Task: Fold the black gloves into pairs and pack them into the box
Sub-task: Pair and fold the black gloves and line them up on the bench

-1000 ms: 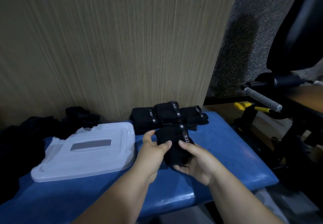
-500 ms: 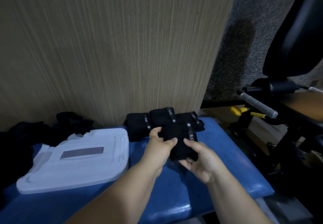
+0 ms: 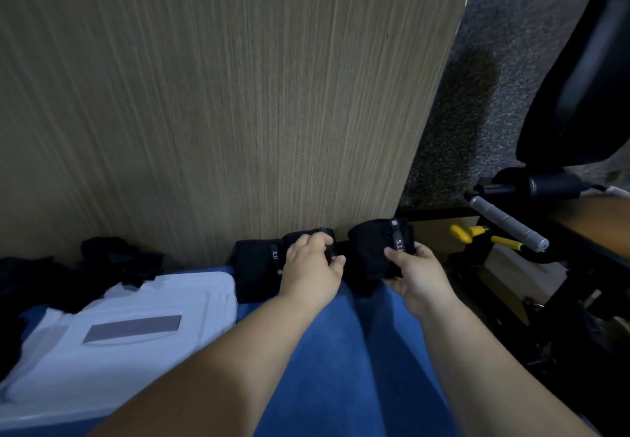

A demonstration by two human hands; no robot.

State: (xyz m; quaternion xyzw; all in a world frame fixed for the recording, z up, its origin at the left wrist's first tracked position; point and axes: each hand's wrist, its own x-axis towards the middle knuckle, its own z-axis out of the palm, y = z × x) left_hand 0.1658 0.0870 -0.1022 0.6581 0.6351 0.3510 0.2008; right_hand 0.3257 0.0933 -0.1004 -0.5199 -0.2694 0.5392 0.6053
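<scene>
My right hand (image 3: 414,274) grips a folded pair of black gloves (image 3: 373,249) with a "5.11" strap, held at the far edge of the blue bench (image 3: 358,351) against the wood panel. My left hand (image 3: 312,271) rests on another folded pair (image 3: 303,237) in the row, its fingers curled over it. One more folded pair (image 3: 255,262) lies just left of that. Loose black gloves (image 3: 119,259) are heaped at the far left. The white box lid (image 3: 112,331) lies flat on the bench's left side.
A tall wood-grain panel (image 3: 221,112) stands right behind the gloves. To the right of the bench is black gym equipment with a grey handle (image 3: 508,223) and yellow parts (image 3: 467,233). The bench's right edge drops off near my right forearm.
Both hands moved away from me to the back of the bench. The left hand let go of the carried pair and went onto the row; the right hand carried the pair rightward.
</scene>
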